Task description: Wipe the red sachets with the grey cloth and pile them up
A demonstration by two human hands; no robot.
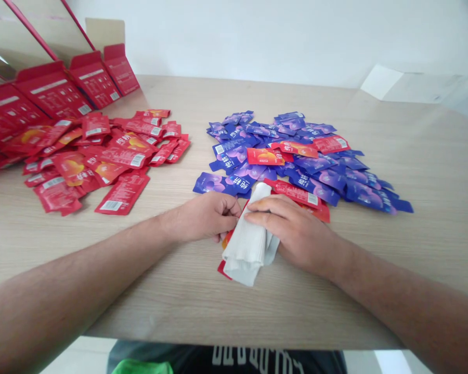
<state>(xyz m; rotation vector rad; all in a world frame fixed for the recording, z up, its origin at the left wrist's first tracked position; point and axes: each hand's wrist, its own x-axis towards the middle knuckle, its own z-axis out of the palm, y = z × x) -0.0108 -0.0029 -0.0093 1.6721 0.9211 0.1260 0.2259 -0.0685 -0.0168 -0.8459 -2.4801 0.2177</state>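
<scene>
Left hand (205, 218) up close, fingers curled in narrow and pinching the top of a folded white cloth (246, 245), right hand (296, 234) with fingers together lying flat across it, no telling if that's a real grip; cloth sits on a red sachet (223, 269) on the wood table (101, 311). Just past the hands, a heap of purple sachets (315, 174) mixed with a few red ones, then a red sachet pile (93, 163) off left, and red cardboard boxes (54, 91) along the far left corner

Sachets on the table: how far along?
Looks done: a red sachet pile sits apart on the left. In hand: the left hand and right hand are on a white cloth over a red sachet. Remaining: red sachets among the purple pile.
</scene>
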